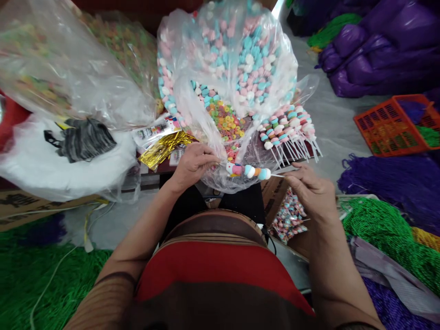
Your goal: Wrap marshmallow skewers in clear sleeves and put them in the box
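Note:
My right hand (311, 190) pinches the bare end of a thin white stick. Pastel candy pieces (249, 171) are threaded on that stick, which lies level between both hands. My left hand (193, 164) is closed at the candy end, fingers pinched on a piece at the tip. Just beyond lies a clear bag of coloured ring candies (225, 121). A larger clear bag of pink, blue and white candies (240, 59) stands behind it. A row of finished candy sticks (290, 130) lies to the right of the ring candies.
Big clear bags of mixed candies (68, 59) fill the left. Gold foil wrappers (165, 146) lie near my left hand. A box of wrapped candies (288, 217) sits below my right hand. An orange crate (395, 123), purple sacks (378, 50) and green and purple strands (385, 229) lie right.

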